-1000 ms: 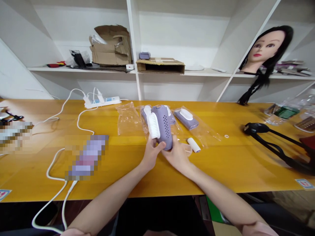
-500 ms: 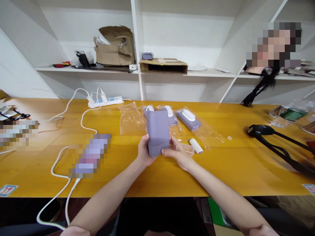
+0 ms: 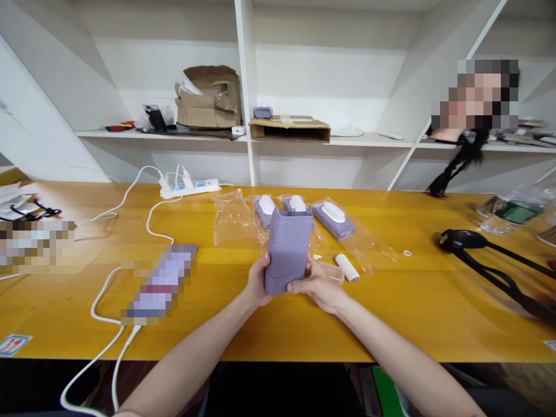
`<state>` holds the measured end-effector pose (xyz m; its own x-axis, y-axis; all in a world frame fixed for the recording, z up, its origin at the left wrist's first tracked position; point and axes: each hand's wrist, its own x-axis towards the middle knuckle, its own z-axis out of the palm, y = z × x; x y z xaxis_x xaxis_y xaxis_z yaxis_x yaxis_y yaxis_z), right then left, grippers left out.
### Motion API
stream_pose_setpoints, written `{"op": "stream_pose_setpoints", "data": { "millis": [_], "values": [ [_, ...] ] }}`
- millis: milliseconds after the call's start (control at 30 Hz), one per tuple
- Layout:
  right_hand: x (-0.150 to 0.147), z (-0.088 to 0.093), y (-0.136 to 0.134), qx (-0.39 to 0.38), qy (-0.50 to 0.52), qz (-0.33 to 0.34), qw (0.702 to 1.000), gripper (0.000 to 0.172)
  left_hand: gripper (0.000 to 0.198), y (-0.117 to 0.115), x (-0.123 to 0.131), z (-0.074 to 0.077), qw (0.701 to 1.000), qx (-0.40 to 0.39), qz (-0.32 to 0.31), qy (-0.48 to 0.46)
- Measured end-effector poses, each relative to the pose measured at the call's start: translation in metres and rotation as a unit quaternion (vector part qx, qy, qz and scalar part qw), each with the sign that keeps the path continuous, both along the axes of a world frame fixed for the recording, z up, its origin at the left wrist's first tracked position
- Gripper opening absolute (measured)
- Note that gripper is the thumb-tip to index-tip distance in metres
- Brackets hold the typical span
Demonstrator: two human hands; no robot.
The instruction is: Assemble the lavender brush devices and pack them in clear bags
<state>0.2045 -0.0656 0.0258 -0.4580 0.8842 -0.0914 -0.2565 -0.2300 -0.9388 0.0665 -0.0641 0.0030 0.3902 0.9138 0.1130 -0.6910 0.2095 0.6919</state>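
Both my hands hold a purple plastic housing (image 3: 288, 246) upright above the table. Small holes run down its left side, and a coil-like part shows at its top edge. My left hand (image 3: 259, 282) wraps its lower left side. On the lower right, my right hand (image 3: 319, 285) grips it with the thumb across the front. Just beyond are purple pieces with white oval tops, one of them a bagged piece (image 3: 334, 220). To the right of my right hand lie a white cylinder (image 3: 346, 267) and a clear plastic piece (image 3: 333, 273), partly hidden.
A phone (image 3: 163, 281) with a white cable lies left. Behind it stands a power strip (image 3: 191, 187). A black strapped object (image 3: 464, 238) and a plastic bottle (image 3: 512, 208) are on the right. Shelves hold cardboard boxes (image 3: 289, 128). A blurred head shape (image 3: 475, 98) with black hair appears upper right.
The housing has moved slightly right and down in view and leans a little to the right, with both hands still on it. The whole view has shifted slightly downward.
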Motion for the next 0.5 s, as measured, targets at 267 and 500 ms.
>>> {"op": "stream_pose_setpoints", "data": {
  "millis": [267, 500],
  "values": [
    [-0.0028, 0.0064, -0.005, 0.035, 0.012, -0.016, 0.999, 0.054, 0.068, -0.0054, 0.0043, 0.0008, 0.999, 0.016, 0.037, 0.005],
    [0.0006, 0.002, -0.0019, 0.03, 0.003, -0.016, 0.999, 0.051, 0.065, -0.0056, 0.0066, -0.0037, 0.999, 0.023, 0.044, 0.0]
  ]
}}
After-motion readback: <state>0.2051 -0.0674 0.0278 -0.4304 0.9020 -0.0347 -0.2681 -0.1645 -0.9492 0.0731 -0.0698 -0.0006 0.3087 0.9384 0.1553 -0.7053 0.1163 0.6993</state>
